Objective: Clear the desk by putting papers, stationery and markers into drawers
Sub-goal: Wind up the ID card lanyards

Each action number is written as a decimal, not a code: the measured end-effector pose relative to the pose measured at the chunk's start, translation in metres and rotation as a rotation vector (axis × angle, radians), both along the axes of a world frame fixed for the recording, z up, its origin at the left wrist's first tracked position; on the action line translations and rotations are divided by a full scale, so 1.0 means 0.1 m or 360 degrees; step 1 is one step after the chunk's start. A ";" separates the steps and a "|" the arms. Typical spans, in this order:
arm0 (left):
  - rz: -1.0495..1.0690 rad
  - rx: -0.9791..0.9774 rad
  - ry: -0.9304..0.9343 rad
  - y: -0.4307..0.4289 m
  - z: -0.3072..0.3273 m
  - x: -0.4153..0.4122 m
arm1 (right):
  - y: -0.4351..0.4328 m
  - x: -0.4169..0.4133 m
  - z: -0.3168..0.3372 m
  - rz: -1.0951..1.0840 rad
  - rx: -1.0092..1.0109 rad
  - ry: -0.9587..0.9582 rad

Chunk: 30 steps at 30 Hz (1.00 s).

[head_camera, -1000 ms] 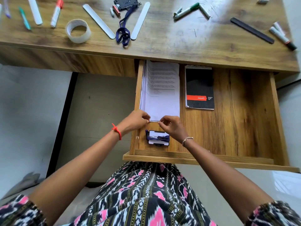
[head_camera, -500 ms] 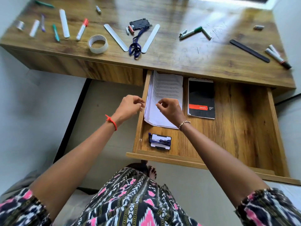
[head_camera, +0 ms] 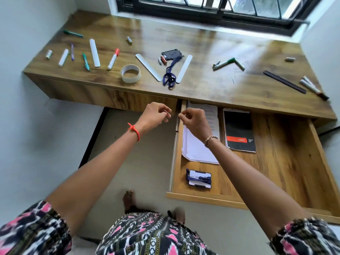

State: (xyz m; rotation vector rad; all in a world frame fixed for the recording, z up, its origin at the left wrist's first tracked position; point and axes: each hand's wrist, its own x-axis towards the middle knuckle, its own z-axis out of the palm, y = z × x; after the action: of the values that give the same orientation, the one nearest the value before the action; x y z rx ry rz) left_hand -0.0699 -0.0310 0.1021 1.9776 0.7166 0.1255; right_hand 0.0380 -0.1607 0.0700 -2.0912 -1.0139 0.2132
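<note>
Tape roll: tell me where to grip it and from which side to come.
Grip the tape roll by its wall, from above. It lies flat on the desk with its open centre facing up, so one finger can drop inside the ring and the thumb press the outer wall. The near rim is clear of the white strip beside it, and the left hand is the nearer one.

Both arms reach forward, the left hand (head_camera: 156,115) and right hand (head_camera: 196,121) raised close together but apart, each empty with fingers loosely curled and fingertips pinched toward the thumb.
</note>
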 end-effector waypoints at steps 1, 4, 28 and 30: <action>-0.0021 -0.0002 0.0002 0.12 0.01 -0.01 | 0.09 -0.03 0.01 -0.0039 -0.0003 -0.0001; -0.0097 0.0016 0.0019 0.50 0.02 -0.06 | 0.35 -0.09 0.02 -0.0156 -0.0010 -0.0002; -0.0364 0.0201 -0.0230 2.36 0.26 0.90 | 2.10 0.74 0.36 -0.0846 -0.0262 -0.0089; -0.0388 0.0257 -0.0201 2.45 0.21 1.15 | 2.25 0.98 0.32 -0.0921 -0.0308 -0.0018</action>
State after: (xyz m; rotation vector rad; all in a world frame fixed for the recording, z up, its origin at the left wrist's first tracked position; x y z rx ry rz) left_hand 0.0450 0.2144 0.1231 2.1730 0.3896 0.1638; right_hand 0.1361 0.0641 0.1020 -2.4667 -0.3701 0.0044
